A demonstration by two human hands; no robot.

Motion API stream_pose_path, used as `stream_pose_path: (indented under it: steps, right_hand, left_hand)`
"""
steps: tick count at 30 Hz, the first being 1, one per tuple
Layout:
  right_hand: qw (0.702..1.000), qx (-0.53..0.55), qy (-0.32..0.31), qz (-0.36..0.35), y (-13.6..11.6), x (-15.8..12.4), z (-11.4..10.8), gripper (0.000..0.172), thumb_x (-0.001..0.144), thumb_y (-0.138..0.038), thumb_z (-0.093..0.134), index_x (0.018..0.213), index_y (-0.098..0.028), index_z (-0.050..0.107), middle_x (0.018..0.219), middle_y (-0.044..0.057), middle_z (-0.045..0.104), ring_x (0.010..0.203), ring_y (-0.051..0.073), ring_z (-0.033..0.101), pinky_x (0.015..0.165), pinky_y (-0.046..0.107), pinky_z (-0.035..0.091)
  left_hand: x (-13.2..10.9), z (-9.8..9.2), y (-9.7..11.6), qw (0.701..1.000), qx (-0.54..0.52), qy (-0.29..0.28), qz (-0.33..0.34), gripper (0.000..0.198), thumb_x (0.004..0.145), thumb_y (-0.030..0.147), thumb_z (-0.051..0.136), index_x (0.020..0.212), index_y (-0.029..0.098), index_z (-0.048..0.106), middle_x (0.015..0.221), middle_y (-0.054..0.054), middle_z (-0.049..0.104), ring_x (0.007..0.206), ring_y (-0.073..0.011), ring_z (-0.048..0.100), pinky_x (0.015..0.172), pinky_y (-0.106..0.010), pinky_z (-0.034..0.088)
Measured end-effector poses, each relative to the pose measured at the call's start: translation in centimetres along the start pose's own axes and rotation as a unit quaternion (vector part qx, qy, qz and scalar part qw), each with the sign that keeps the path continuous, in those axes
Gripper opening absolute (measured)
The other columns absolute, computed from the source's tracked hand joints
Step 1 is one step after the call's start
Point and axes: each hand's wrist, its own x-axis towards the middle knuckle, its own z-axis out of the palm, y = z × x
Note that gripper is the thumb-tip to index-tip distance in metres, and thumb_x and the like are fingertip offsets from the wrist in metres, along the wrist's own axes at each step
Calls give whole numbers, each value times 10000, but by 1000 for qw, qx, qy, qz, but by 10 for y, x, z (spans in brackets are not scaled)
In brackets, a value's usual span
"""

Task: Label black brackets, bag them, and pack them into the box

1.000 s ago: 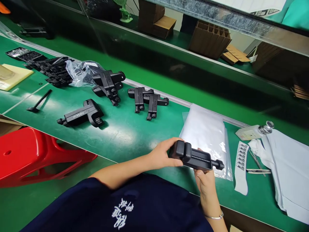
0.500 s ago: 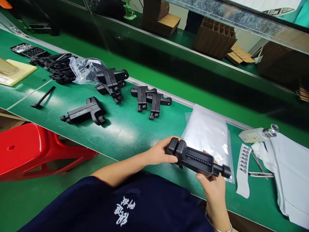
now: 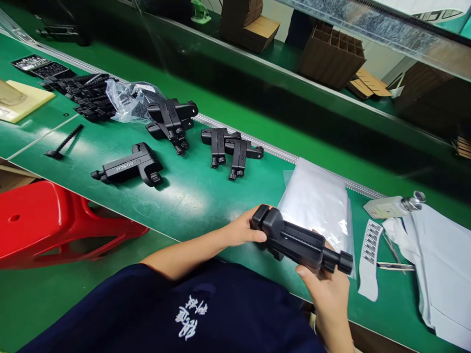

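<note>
Between my two hands, above the bench's near edge, I hold a black clamp mount [image 3: 300,243] with its threaded rod facing up. My left hand [image 3: 245,229] grips the jaw end, thumb on the near side. Around the body near the knob end, my right hand [image 3: 326,289] is closed, its far fingers mostly hidden behind the mount. A similar mount marked BOSCH [image 3: 128,165] lies alone to the left. Farther back are two overlapping mounts [image 3: 231,149] and another crossed pile of mounts [image 3: 172,122].
Clear plastic bags [image 3: 316,196] lie just beyond my hands. To the right are a pump bottle [image 3: 393,205], a label strip [image 3: 370,260], tweezers [image 3: 395,266] and white sheets [image 3: 445,264]. A loose screw rod [image 3: 66,142] and heaped black parts [image 3: 91,98] sit left, above a red stool [image 3: 33,220].
The clamp mount has tilted slightly in my hands, showing more of its near side. Both hands keep their hold. The view has shifted a little.
</note>
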Motion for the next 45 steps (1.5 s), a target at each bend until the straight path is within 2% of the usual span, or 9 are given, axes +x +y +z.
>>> stream_pose_path:
  steps: [6,11,13,16,20,25,29,35,45]
  right_hand:
    - [1000,6,-14,-6,1,4,5,683,684,-520,836,1277,-227,664,1228,119,715,1144,392,651,990,540,509]
    - [988,145,8,55,34,7,13,546,684,-523,840,1098,-199,693,1039,121,767,984,344,709,922,518,542]
    - [975,209,7,70,47,9,20,549,711,-538,817,1118,-200,669,1080,121,757,1046,330,693,980,530,509]
    - [961,264,-34,76,53,10,32,633,735,-564,794,1234,-227,600,1264,123,687,1209,308,623,1059,514,464]
    - [963,229,-117,81,41,7,45,629,732,-482,823,1251,-264,542,1250,105,683,1161,277,649,1016,460,508]
    - [972,200,-109,61,29,2,55,481,801,-400,769,1200,-264,539,1181,88,712,1090,254,679,1005,449,522]
    - [973,182,-120,70,36,-1,46,567,754,-415,818,1243,-256,578,1229,104,702,1176,290,647,1080,503,466]
    - [946,313,-56,62,47,5,13,866,723,-588,809,1453,-284,454,1345,121,643,1262,323,598,1102,562,426]
    - [955,285,-9,79,58,2,20,745,747,-530,806,1370,-208,555,1292,155,667,1200,327,627,1095,541,427]
  left_hand:
    - [-3,-2,2,1000,-3,30,9,671,622,547,862,1142,192,633,1012,-58,662,917,-204,602,823,-316,452]
    - [3,10,11,996,67,54,-24,650,648,562,839,1134,186,626,1029,-53,651,944,-231,599,854,-342,456]
    - [9,17,11,993,81,77,-43,641,660,565,829,1129,179,625,1035,-50,647,966,-237,594,885,-349,446]
    - [20,24,8,990,62,114,-60,618,656,565,828,1080,160,632,1009,-52,651,977,-239,590,892,-351,445]
    - [29,29,4,987,24,142,-64,589,661,557,827,1050,157,637,1005,-52,673,994,-238,593,894,-346,451]
    - [29,32,5,989,15,132,-60,613,653,566,834,1073,159,649,1028,-57,682,1020,-249,593,909,-351,449]
    - [24,30,9,991,14,128,-45,630,649,584,835,1086,164,663,1027,-64,681,1001,-246,598,896,-343,460]
    - [17,24,16,990,97,87,-46,646,659,588,824,1127,182,645,999,-48,652,948,-229,595,854,-333,459]
    - [12,31,18,976,204,51,-52,613,731,575,763,1183,190,611,1042,-69,646,976,-259,601,869,-363,470]
